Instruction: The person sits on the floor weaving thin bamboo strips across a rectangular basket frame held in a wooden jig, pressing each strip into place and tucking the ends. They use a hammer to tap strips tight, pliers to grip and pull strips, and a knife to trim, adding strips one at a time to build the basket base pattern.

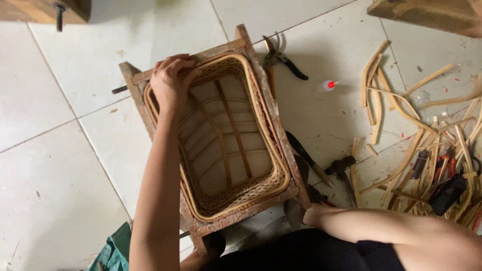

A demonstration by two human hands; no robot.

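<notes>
Left hand [170,83] grip clamped on the rim at the 11 o'clock corner of the woven basket [228,138], which sits inside a wooden frame [281,145] on the floor. Right hand [306,215] lies at 5 o'clock; grip cannot be determined. Walls and rim appear woven; cane offcuts [401,115] lie at 3 o'clock.

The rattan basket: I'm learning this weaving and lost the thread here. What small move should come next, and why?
Probably bring the right hand up to the rattan basket at its near rim. Only the left hand grips the far rim, pressing it against the wooden frame, while the right rests low beside the frame's near corner, holding nothing visible.
</notes>
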